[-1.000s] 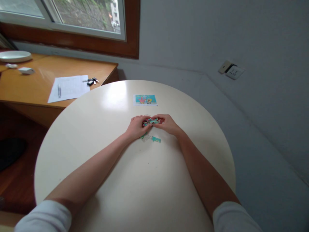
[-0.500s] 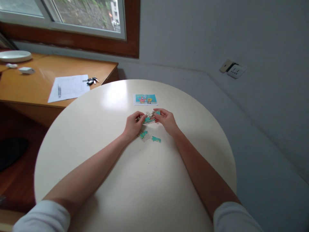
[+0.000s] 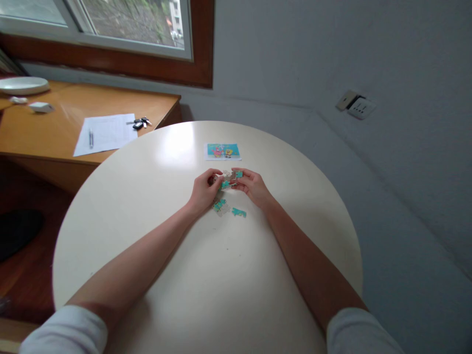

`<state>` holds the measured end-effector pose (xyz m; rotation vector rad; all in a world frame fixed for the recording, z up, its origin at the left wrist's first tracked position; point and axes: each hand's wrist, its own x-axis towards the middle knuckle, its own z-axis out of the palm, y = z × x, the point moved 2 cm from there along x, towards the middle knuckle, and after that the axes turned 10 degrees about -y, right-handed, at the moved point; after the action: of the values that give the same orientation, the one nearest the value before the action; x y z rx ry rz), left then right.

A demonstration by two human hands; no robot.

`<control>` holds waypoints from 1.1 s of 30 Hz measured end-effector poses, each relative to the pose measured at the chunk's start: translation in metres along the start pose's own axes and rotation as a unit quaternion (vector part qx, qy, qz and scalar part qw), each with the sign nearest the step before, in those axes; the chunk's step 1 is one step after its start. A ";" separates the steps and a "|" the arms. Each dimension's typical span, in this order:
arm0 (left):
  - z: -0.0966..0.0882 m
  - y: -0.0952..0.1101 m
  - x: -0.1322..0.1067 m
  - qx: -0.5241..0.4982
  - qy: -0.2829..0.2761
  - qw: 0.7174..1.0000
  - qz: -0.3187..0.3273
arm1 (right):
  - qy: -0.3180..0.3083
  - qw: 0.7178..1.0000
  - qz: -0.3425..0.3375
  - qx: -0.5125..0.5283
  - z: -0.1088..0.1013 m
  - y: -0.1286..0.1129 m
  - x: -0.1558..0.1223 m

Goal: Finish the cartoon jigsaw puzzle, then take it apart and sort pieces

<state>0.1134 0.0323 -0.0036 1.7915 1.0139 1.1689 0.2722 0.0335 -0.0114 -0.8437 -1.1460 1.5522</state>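
Observation:
Small jigsaw puzzle pieces, some teal-faced and some grey-backed, are between my two hands above the table. My left hand (image 3: pixel 205 189) is closed, thumb and fingers pinching several puzzle pieces (image 3: pixel 225 185). Facing it, my right hand (image 3: pixel 253 185) grips a puzzle piece (image 3: pixel 239 174) with a teal face. The fingers partly hide how the pieces meet. Nearer to me lie a small cluster of puzzle pieces (image 3: pixel 221 207), teal and grey, and a separate teal strip of pieces (image 3: pixel 239 212). Beyond my hands a cartoon picture sheet (image 3: pixel 222 152) lies flat.
The round white table (image 3: pixel 177 275) fills the middle. At its left a wooden desk (image 3: pixel 55 132) holds a paper sheet (image 3: pixel 106 132), a pen (image 3: pixel 91 138), keys (image 3: pixel 139 123) and a white round tray (image 3: pixel 24 86). A wall socket (image 3: pixel 362 107) is at the right.
The right hand has shifted slightly left and turned its puzzle piece. More grey backing now shows between the hands. The left hand and the pieces on the table have hardly moved.

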 end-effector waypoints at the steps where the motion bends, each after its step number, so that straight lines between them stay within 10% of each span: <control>1: 0.000 0.001 0.000 0.000 -0.008 1.000 0.005 | -0.002 1.000 -0.002 -0.007 0.000 0.001 0.000; 33: 0.001 0.002 -0.001 0.036 -0.030 0.999 0.003 | -0.003 0.996 -0.003 -0.090 0.005 0.002 0.000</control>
<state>0.1141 0.0302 -0.0023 1.8768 1.0274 1.0875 0.2666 0.0321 -0.0117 -0.9531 -1.3068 1.4627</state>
